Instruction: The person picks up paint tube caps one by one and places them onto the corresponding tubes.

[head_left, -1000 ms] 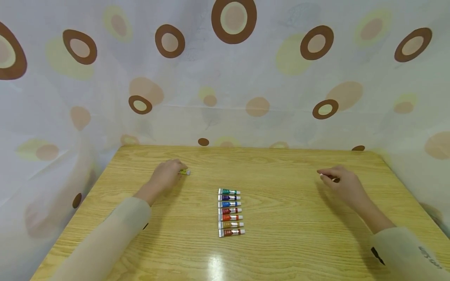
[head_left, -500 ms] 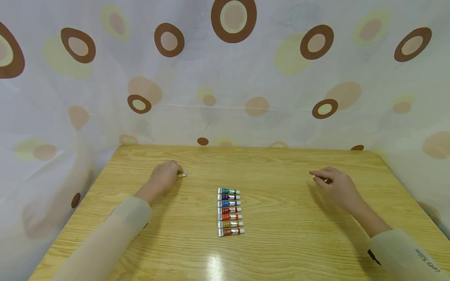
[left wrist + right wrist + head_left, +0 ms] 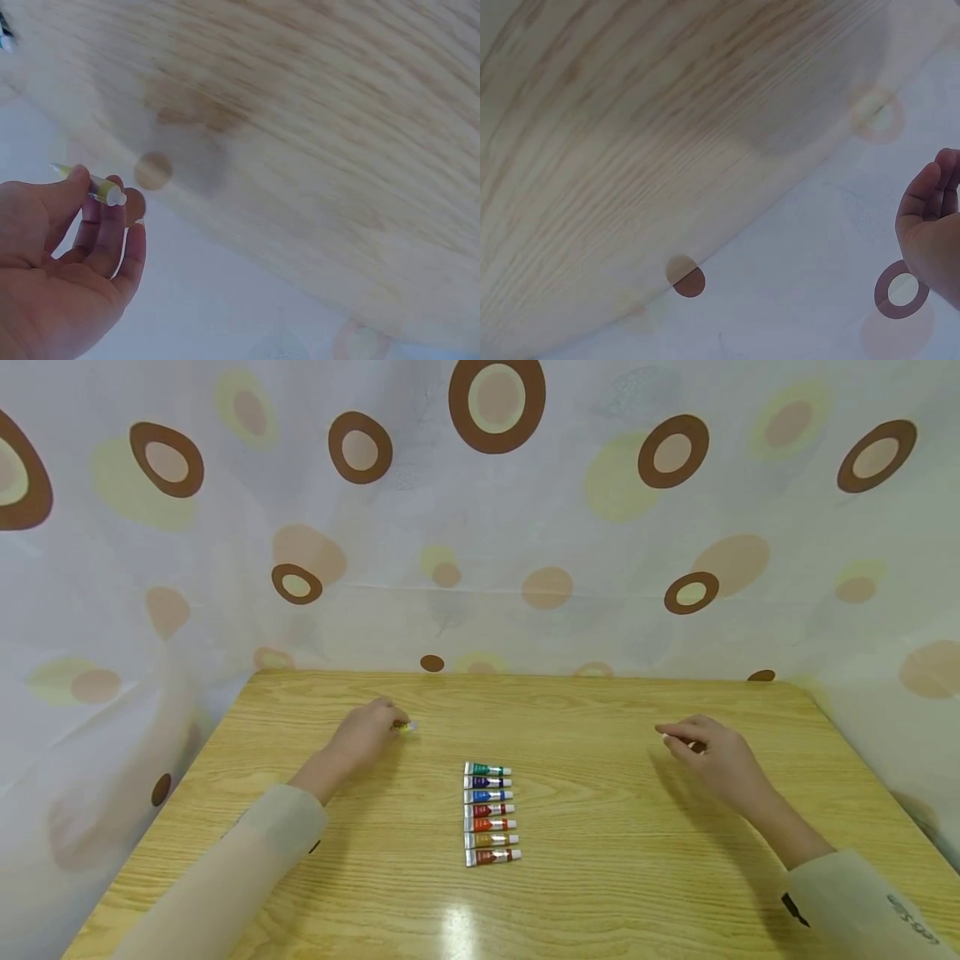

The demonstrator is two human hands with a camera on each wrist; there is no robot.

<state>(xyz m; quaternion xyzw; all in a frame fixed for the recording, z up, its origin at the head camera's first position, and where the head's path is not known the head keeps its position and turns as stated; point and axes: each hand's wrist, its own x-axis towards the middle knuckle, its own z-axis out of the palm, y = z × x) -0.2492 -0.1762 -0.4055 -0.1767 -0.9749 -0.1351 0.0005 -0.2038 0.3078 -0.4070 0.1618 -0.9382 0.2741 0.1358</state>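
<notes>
My left hand [image 3: 367, 732] is over the back left part of the table, pinching a small yellow paint tube [image 3: 406, 727] between thumb and fingers. In the left wrist view the tube [image 3: 105, 189] shows its white cap pointing right, past the fingertips. On the right side, my right hand [image 3: 712, 756] has thumb and index finger pinched together on a small white-tipped thing [image 3: 665, 737], mostly hidden by the fingers; I cannot tell its kind. Its curled fingers show at the edge of the right wrist view, the held thing out of sight.
Several paint tubes [image 3: 491, 810] lie in a neat column mid-table, white caps to the right, in green, purple, blue, reds, orange and ochre. The wooden table [image 3: 600, 860] meets a patterned curtain [image 3: 480, 527] at its back and sides.
My left hand drew back slightly, then moved right and away with the yellow paint tube, its cap turning a little. My right hand shifted a little left, still pinching the white-tipped thing.
</notes>
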